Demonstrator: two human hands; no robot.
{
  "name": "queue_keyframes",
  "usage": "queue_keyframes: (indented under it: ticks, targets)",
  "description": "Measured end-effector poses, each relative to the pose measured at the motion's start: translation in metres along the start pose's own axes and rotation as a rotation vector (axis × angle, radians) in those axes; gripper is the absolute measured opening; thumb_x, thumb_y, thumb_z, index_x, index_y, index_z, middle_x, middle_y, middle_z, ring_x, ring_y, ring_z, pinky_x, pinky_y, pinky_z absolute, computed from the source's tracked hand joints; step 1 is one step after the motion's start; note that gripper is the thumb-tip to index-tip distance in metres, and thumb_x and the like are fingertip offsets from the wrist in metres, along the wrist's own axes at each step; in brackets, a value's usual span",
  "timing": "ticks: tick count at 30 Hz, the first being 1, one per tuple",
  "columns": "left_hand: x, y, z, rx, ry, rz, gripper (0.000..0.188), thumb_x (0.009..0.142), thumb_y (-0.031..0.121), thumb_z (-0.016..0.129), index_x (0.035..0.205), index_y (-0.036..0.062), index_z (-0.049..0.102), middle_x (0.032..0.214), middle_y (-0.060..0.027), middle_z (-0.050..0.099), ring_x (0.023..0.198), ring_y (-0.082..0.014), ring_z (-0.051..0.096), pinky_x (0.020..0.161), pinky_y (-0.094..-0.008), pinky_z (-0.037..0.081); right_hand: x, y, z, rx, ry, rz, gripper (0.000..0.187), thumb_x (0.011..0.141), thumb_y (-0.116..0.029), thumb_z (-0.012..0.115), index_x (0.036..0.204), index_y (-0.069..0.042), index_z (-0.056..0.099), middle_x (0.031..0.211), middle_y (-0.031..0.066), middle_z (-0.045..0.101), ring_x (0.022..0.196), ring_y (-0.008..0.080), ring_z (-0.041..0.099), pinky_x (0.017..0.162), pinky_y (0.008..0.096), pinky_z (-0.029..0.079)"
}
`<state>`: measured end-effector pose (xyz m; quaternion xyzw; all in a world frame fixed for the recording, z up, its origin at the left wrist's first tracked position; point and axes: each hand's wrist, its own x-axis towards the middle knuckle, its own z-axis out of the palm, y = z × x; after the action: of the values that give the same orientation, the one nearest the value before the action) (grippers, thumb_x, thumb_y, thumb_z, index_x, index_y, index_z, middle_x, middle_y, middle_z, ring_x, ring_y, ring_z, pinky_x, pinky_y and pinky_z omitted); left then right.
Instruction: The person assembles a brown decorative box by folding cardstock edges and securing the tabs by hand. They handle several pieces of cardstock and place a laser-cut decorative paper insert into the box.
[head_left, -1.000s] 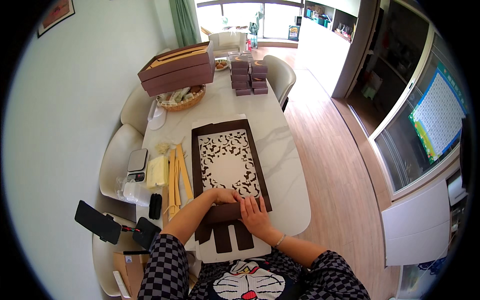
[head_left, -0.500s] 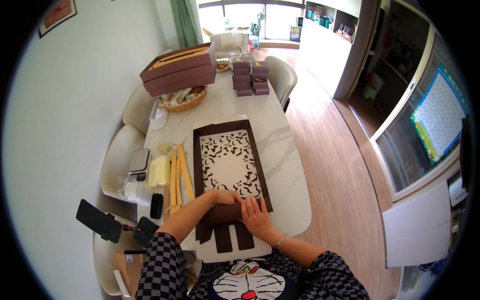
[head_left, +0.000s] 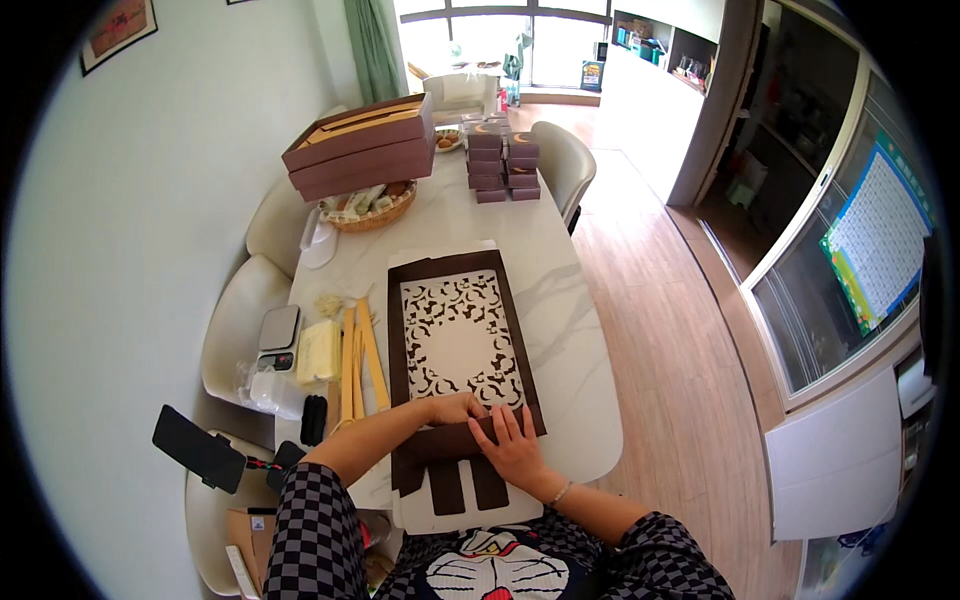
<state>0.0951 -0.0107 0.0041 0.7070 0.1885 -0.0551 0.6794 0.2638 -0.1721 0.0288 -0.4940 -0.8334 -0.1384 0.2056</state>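
The fingers of the right hand point(head_left: 515, 450) are now spread a little wider over the near wall point(head_left: 430, 442) of the brown box point(head_left: 396, 330), so that edge is apparently steadied along more of its length. The left hand point(head_left: 457, 409) is curled inside that wall, its grip hidden; the box is set on the white table point(head_left: 580, 370).

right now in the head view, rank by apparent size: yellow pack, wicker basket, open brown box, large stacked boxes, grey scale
1. Open brown box
2. Large stacked boxes
3. Wicker basket, partly hidden
Grey scale and yellow pack: too alike to rank
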Motion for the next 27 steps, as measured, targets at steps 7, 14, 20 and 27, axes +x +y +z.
queue_keyframes:
  ticks: [7,14,20,27]
  targets:
    - [-0.004,-0.008,0.012,0.066,0.119,0.156,0.006,0.073,-0.001,0.066,0.070,-0.0002,0.061,0.066,-0.0014,0.056,0.066,-0.0105,0.050,0.063,-0.0287,0.044,-0.005,-0.001,0.002,0.013,0.037,-0.021,0.051,0.089,-0.021,0.052,0.140,-0.018,0.047,0.129,0.0241,0.047,0.125,0.0380,0.045,0.107,0.0637,0.027]
    - [0.000,-0.004,0.006,0.266,0.096,0.273,0.009,0.070,0.001,0.068,0.070,-0.0004,0.059,0.068,-0.0038,0.055,0.064,-0.0142,0.051,0.060,-0.0299,0.043,-0.007,0.005,0.001,-0.021,0.032,-0.046,0.054,0.089,-0.021,0.052,0.142,-0.019,0.043,0.125,0.0208,0.048,0.122,0.0363,0.046,0.103,0.0639,0.030]
    - [-0.007,-0.003,-0.002,0.203,0.016,0.125,0.007,0.075,0.001,0.066,0.082,-0.0014,0.066,0.076,-0.0028,0.062,0.067,-0.0123,0.052,0.060,-0.0307,0.044,-0.001,0.010,0.001,-0.026,0.029,-0.057,0.052,0.089,-0.022,0.053,0.140,-0.019,0.044,0.122,0.0183,0.050,0.117,0.0357,0.049,0.101,0.0633,0.034]
    - [-0.052,0.056,-0.018,-0.236,0.328,-0.228,0.027,0.094,0.025,0.063,0.092,-0.0005,0.072,0.081,-0.0059,0.069,0.071,-0.0138,0.062,0.065,-0.0268,0.052,0.009,0.015,0.001,-0.004,-0.034,-0.058,0.051,0.088,-0.024,0.055,0.138,-0.018,0.046,0.119,0.0202,0.052,0.113,0.0384,0.052,0.096,0.0667,0.037]
